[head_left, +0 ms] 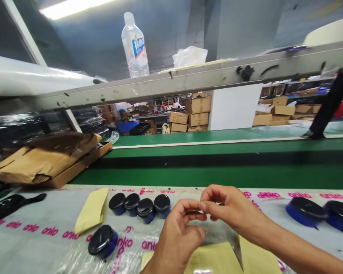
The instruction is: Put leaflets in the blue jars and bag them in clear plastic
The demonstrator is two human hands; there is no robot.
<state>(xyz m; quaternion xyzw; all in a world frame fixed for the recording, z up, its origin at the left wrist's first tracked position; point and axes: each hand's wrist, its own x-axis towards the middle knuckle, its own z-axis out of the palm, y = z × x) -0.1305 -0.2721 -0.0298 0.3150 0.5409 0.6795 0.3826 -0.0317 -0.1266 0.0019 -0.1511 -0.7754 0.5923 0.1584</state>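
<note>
The left hand (pixel 175 239) and right hand (pixel 233 209) are together, fingertips touching above a clear plastic film (pixel 214 232) on yellow paper (pixel 214 260); whatever they pinch is too small to tell. Black-lidded blue jars (pixel 140 205) stand just left.

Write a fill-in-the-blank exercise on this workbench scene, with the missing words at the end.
Left of the left hand stand ____ black-lidded blue containers in a cluster.
The right hand is above sheets of ____ paper.
The plastic sheeting on the bench is printed in pink with the word ____.
Behind the bench runs a ____ conveyor belt.

Missing words: four, yellow, anko, green.
</note>
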